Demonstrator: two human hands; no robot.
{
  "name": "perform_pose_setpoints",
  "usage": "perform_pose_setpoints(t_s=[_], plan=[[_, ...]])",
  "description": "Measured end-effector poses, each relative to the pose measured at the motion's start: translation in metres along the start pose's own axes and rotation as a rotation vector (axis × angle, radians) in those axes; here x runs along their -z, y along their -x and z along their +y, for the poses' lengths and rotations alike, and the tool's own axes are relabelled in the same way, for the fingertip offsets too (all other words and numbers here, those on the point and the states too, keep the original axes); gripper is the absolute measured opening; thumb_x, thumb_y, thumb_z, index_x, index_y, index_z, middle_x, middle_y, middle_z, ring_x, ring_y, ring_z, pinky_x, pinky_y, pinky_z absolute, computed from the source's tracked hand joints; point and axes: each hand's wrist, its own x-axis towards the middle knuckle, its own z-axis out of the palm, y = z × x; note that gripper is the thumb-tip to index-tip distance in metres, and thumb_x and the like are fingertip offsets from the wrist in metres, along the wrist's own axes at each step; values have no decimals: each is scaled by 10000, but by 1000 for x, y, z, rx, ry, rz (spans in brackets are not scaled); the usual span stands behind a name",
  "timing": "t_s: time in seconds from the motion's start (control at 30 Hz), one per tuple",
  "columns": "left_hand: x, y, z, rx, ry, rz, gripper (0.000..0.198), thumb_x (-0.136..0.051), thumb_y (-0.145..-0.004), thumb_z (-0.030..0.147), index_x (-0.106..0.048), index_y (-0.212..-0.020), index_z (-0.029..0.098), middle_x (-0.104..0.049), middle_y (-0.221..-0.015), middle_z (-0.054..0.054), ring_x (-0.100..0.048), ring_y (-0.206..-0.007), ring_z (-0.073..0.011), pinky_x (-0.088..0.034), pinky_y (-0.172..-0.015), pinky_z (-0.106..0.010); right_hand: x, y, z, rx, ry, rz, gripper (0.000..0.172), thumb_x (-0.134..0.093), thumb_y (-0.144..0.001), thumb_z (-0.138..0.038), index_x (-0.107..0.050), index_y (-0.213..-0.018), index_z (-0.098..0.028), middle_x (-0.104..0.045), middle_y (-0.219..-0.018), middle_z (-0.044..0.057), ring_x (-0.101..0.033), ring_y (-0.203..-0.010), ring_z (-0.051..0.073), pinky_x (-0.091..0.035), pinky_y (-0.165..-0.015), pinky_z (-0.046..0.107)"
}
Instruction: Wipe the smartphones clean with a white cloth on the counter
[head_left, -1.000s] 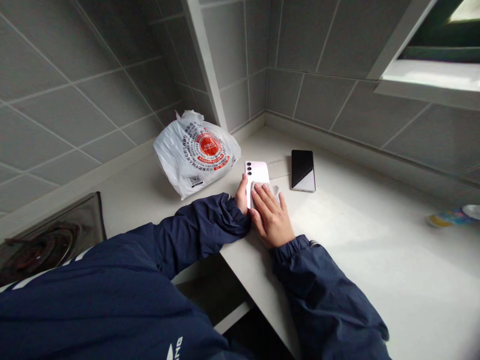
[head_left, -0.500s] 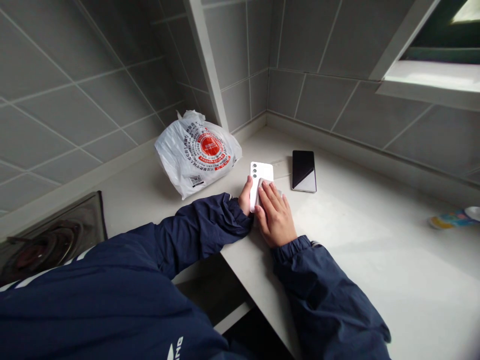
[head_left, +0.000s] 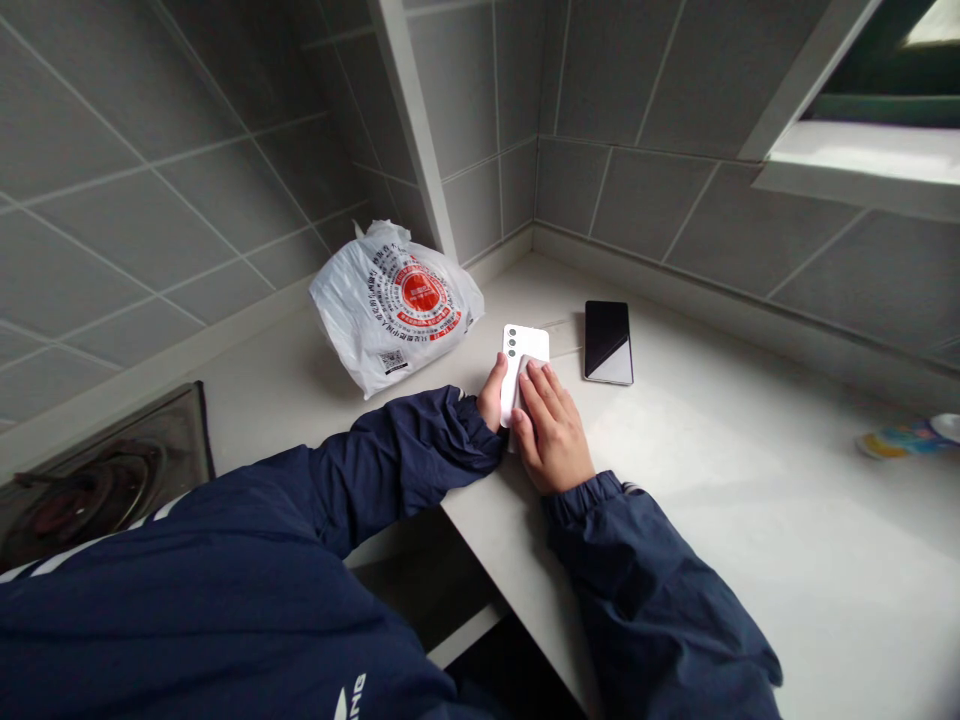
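Left hand (head_left: 491,392) grips the white phone (head_left: 532,344); right hand (head_left: 555,432), nearly flat, presses a cloth (head_left: 520,380) against its back.

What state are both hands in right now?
Left hand: closed on the white phone, thumb along its edge.
Right hand: open, fingers extended, laid over a pale cloth on the phone's camera side.

A kitchen: gas burner (head_left: 105,485), pale countertop (head_left: 720,520), tiled walls (head_left: 300,200).
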Motion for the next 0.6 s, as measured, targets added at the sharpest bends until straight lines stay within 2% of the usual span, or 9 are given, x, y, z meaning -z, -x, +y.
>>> perform_pose_setpoints(t_s=[0.17, 0.47, 0.6], plan=[[1, 0, 0, -17, -11, 12, 579, -277, -1063, 473, -662, -1172, 55, -749, -1067, -161, -646, -1228, -224, -345, -1189, -308, 0, 0, 0, -7, -18, -2, 499, -427, -1026, -310, -495, -1476, -106, -432, -1586, 155, -316, -1528, 282, -376, -1208, 515], [-1, -1, 2, 2, -26, 42, 587, -291, -1059, 463, -612, -1325, 49, -743, -1122, -156, -680, -1168, -220, -397, -1156, -319, 0, 0, 1, -14, -32, -5, 500, -432, -1024, -304, -493, -1476, -100, -429, -1589, 154, -308, -1532, 275, -369, -1212, 499], [-2, 1, 2, 5, -32, 32, 579, -269, -1065, 456, -652, -1245, 61, -745, -1115, -152, -650, -1218, -226, -365, -1179, -321, 1, 1, 0, -34, -5, -22, 504, -418, -1028, -316, -473, -1495, -133, -414, -1601, 137, -308, -1532, 272, -365, -1203, 507]])
